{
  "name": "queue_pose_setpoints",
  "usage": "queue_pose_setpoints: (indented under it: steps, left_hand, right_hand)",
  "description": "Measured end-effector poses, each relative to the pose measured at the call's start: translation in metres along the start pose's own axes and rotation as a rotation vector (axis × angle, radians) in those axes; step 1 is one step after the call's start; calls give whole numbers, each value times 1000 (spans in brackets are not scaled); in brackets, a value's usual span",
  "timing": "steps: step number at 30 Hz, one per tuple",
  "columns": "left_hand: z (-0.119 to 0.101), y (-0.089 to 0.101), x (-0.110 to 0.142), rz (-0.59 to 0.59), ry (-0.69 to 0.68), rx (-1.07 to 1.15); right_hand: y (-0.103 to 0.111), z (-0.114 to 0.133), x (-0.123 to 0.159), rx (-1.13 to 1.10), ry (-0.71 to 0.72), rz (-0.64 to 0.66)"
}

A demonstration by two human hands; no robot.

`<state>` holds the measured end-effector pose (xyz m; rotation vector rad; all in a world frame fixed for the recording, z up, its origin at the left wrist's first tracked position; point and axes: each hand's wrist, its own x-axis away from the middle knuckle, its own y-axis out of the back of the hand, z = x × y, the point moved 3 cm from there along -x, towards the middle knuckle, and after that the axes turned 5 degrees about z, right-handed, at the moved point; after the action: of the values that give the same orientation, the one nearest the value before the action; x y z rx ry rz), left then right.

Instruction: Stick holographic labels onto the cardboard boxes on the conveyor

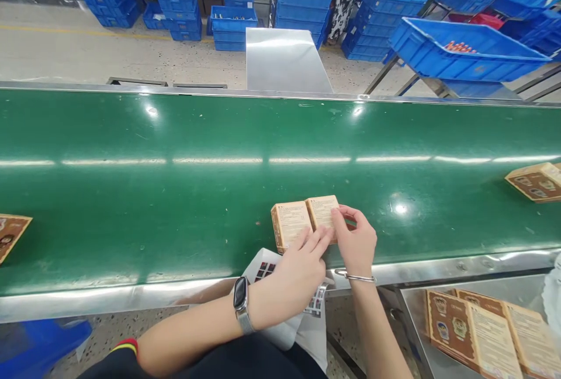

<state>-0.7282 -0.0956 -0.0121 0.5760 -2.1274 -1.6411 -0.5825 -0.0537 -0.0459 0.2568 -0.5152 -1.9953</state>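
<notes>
Two small cream-and-brown printed cardboard boxes stand side by side near the front edge of the green conveyor belt [197, 128]. My left hand [304, 265], with a watch on its wrist, reaches across the left box [290, 221]. Its fingers are stretched out, and the fingertips lie over the lower part of both boxes. At the right box [322, 209], my right hand [356, 237] pinches the right edge with bent fingers. Beneath my left hand, white sheets with a sticker sheet [265, 270] of dark squares are partly hidden.
More printed boxes [473, 332] lie on a metal side tray at lower right. Another box [537, 182] is on the belt at right, one [13, 233] at left. Beyond the belt are a metal plate [284, 58], a blue crate [468, 49] with orange items and stacked blue crates.
</notes>
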Motion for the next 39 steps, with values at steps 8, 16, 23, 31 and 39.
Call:
queue_pose_setpoints:
  steps: [8, 16, 23, 31, 39]
  left_hand:
    - [1, -1, -15, -62, -51, 137]
    - [20, 29, 11, -107, 249, 796]
    - [27, 42, 30, -2, 407, 1064]
    - [28, 45, 38, 99, 428, 964]
    - [33, 48, 38, 124, 406, 935]
  right_hand:
    - [21, 8, -17, 165, 114, -178]
    - [71, 46, 42, 192, 366, 513]
    - [69, 43, 67, 238, 401, 560]
    - [59, 60, 76, 364, 879, 499]
    - [50, 67, 81, 460, 1024, 478]
